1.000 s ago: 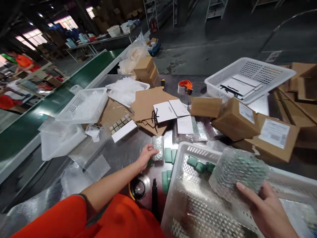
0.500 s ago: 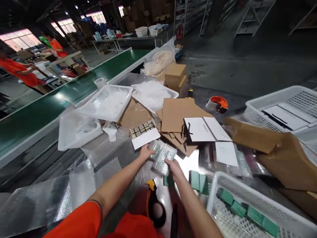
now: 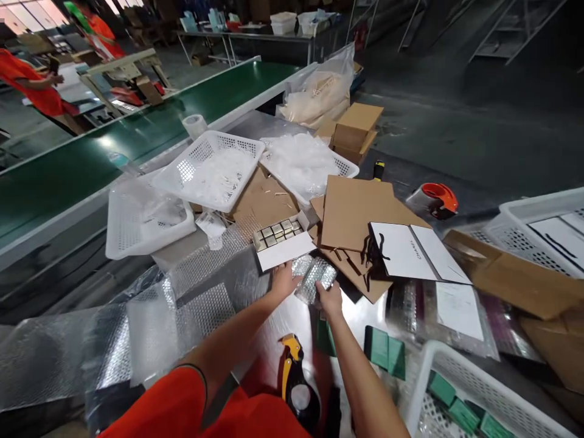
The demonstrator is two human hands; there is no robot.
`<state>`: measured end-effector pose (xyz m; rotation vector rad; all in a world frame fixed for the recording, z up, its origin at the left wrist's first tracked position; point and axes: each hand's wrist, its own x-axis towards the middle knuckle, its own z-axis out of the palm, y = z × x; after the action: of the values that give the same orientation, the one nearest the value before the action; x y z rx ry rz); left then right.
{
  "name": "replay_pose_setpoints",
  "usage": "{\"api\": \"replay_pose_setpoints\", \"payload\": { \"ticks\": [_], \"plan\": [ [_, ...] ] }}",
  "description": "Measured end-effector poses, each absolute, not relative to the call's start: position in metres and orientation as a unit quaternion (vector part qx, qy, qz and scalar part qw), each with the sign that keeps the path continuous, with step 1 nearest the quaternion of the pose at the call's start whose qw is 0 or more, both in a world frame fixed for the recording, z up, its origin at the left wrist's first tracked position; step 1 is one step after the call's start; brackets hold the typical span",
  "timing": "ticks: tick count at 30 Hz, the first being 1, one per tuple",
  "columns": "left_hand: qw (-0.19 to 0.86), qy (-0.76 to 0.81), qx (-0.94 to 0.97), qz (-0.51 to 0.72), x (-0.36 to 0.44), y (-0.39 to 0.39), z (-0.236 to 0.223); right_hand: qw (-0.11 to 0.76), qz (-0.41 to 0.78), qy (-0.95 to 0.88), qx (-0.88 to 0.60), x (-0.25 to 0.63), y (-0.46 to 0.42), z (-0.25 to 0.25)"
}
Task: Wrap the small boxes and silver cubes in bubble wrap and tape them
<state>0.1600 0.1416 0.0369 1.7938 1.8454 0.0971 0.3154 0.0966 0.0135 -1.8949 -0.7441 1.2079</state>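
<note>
My left hand (image 3: 283, 281) is closed on the left end of a bubble-wrapped package (image 3: 316, 281), just in front of an open white box (image 3: 288, 249). My right hand (image 3: 330, 300) pinches the package's right side, thumb toward its near face. Clear wrap hides what is inside. Rows of small metallic-looking blocks (image 3: 277, 233) fill the open box. Below the hands, a yellow and black tape dispenser (image 3: 294, 374) lies on the table near my body. Green boxes (image 3: 385, 350) sit to the right of my right forearm, with another green piece (image 3: 323, 334) beside the wrist.
Bubble-wrap sheets (image 3: 205, 310) cover the left side. White baskets (image 3: 214, 167) stand behind, before a green conveyor (image 3: 182, 115). Flat cardboard (image 3: 353, 213), a white paper bag (image 3: 410, 249) and an orange tape dispenser (image 3: 440, 199) lie right. A white basket (image 3: 424, 377) holds green boxes.
My view has shifted, so the table's contents appear farther right. Both hands, with the bubble-wrapped package, have come closer to the open white box.
</note>
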Motion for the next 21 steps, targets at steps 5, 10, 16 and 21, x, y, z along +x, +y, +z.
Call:
{"api": "replay_pose_setpoints", "payload": {
  "ticks": [5, 10, 16, 21],
  "plan": [
    [0.272, 0.676, 0.685, 0.000, 0.161, 0.144, 0.044, 0.372, 0.381, -0.310, -0.788, 0.312, 0.075, 0.022],
    [0.281, 0.594, 0.745, 0.110, 0.103, 0.090, 0.029, 0.380, 0.261, -0.357, -0.813, 0.336, -0.018, 0.026],
    [0.088, 0.750, 0.642, 0.132, -0.046, -0.008, 0.000, 0.293, 0.282, -0.498, -0.766, 0.292, -0.141, 0.035],
    [0.080, 0.770, 0.633, -0.024, -0.086, -0.022, -0.003, 0.035, 0.232, -0.648, -0.724, 0.228, -0.155, 0.039]
  ]
}}
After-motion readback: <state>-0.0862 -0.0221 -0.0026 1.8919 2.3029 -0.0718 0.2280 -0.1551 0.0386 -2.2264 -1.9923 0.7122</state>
